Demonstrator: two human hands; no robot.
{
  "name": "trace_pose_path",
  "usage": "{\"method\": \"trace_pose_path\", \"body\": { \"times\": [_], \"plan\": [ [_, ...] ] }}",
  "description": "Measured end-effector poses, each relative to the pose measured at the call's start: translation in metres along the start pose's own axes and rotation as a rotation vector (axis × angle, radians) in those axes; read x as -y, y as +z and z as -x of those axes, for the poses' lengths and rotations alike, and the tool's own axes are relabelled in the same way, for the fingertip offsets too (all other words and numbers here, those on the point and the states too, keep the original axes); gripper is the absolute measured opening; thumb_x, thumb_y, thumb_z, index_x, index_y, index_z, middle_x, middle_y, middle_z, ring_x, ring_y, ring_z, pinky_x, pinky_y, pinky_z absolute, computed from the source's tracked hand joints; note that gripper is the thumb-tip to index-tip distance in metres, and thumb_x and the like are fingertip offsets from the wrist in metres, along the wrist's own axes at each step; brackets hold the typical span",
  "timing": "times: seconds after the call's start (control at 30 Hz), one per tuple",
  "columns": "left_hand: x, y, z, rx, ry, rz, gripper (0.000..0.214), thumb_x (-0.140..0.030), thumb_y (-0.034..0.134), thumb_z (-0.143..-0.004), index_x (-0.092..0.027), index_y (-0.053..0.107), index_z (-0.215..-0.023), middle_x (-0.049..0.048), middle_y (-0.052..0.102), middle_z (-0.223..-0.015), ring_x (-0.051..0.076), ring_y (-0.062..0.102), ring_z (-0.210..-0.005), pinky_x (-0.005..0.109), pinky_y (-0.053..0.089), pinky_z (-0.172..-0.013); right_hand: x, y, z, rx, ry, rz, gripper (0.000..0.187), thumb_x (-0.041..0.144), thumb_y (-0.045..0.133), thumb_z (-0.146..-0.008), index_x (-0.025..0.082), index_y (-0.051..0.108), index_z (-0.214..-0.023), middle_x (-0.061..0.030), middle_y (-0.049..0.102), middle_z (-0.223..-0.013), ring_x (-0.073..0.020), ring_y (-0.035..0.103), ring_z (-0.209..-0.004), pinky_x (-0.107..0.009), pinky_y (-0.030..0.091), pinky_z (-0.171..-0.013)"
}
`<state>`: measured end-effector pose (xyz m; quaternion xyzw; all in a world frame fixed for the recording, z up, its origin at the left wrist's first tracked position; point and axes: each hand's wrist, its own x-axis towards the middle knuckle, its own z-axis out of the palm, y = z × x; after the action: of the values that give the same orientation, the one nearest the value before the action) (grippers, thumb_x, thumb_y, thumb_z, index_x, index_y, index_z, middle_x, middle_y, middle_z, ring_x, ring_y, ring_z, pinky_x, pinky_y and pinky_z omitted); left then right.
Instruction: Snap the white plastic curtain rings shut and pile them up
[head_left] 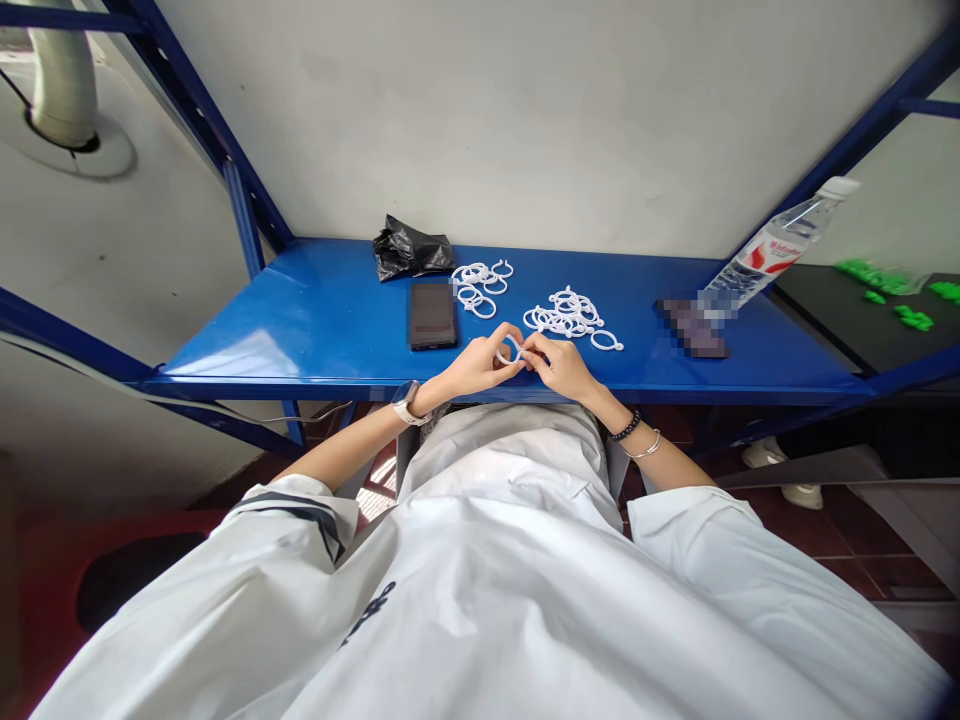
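1. Ring [517, 350] is up in both hands, right by the table's front edge, roughly between two piles of more white ones.
2. Left hand [480, 362] has its thumb and fingers closed on it, curled round from the left, so a good bit of the loop shows between them.
3. Right hand [559, 365] has its fingertips pinched together on the loop's right side. Whatever's under those tips is too small and covered up to make out.
4. Left pile [480, 288] sits just beside a phone [433, 315], with a crumpled black bag [411, 248] right behind.
5. Right pile [566, 313] is a bit past the right hand, loops all overlapping, one lying flat at its right edge.
6. All that's on a blue table [247, 320] pushed up near a pale wall [487, 120].
7. Over at the right end there's a bottle [769, 255] with a white cap, plus a dark item [694, 328] by its base, too pixelated to identify.
8. Wrist stuff: watch [406, 400] on the left, black beads [627, 426] and a bangle [646, 447] on the right.
9. Far right, green bits [874, 277] lie on a black surface [825, 325].
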<state>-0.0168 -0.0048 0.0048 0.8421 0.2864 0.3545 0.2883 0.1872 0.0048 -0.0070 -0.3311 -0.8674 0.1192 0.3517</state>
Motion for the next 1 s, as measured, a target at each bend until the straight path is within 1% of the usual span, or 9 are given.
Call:
{"method": "trace_pose_path", "body": {
  "times": [0.2, 0.43, 0.63, 0.8, 1.0],
  "plan": [
    [0.0019, 0.0009, 0.0001, -0.022, -0.028, -0.025, 0.034, -0.046, 0.055, -0.094, -0.019, 0.042, -0.11, -0.0099, 0.047, -0.056, 0.007, 0.038, -0.042, 0.017, 0.028, -0.045, 0.0024, -0.0019, 0.0004, 0.017, -0.023, 0.01, 0.014, 0.026, 0.045, -0.099, 0.022, 0.054, -0.089, 0.0, 0.068, -0.068, -0.016, 0.063, -0.059, -0.025, 0.044, -0.061],
    [0.0045, 0.0023, 0.0002, -0.063, -0.056, -0.02, 0.035, -0.045, 0.058, -0.092, -0.019, 0.044, -0.111, -0.0096, 0.047, -0.054, 0.007, 0.039, -0.042, 0.018, 0.028, -0.046, 0.003, -0.0013, 0.0026, -0.021, -0.09, 0.084, 0.014, 0.024, 0.044, -0.1, 0.022, 0.053, -0.091, 0.0004, 0.067, -0.065, -0.0164, 0.064, -0.06, -0.025, 0.043, -0.061],
    [0.0026, 0.0017, -0.0004, -0.076, -0.072, 0.02, 0.039, -0.05, 0.058, -0.092, -0.018, 0.045, -0.11, -0.0094, 0.047, -0.054, 0.007, 0.038, -0.042, 0.017, 0.028, -0.044, 0.0041, -0.0012, 0.0036, -0.058, -0.103, 0.149, 0.019, 0.03, 0.041, -0.103, 0.021, 0.055, -0.095, -0.0004, 0.067, -0.067, -0.0165, 0.064, -0.06, -0.026, 0.043, -0.062],
    [0.0018, 0.0016, -0.001, -0.076, -0.07, 0.024, 0.042, -0.054, 0.056, -0.093, -0.017, 0.046, -0.11, -0.0091, 0.046, -0.053, 0.007, 0.036, -0.042, 0.018, 0.027, -0.043, 0.0043, -0.0013, 0.0044, -0.058, -0.096, 0.163, 0.023, 0.035, 0.038, -0.105, 0.021, 0.055, -0.098, -0.0011, 0.067, -0.068, -0.0167, 0.065, -0.061, -0.026, 0.043, -0.062],
    [-0.0004, -0.0001, -0.002, -0.073, -0.054, 0.008, 0.043, -0.06, 0.053, -0.093, -0.018, 0.047, -0.101, -0.01, 0.04, -0.05, 0.007, 0.032, -0.042, 0.019, 0.023, -0.044, 0.0029, -0.0008, 0.0048, -0.051, -0.098, 0.173, 0.024, 0.035, 0.038, -0.105, 0.021, 0.056, -0.1, -0.0022, 0.069, -0.071, -0.0178, 0.065, -0.063, -0.027, 0.042, -0.063]
  ]
}}
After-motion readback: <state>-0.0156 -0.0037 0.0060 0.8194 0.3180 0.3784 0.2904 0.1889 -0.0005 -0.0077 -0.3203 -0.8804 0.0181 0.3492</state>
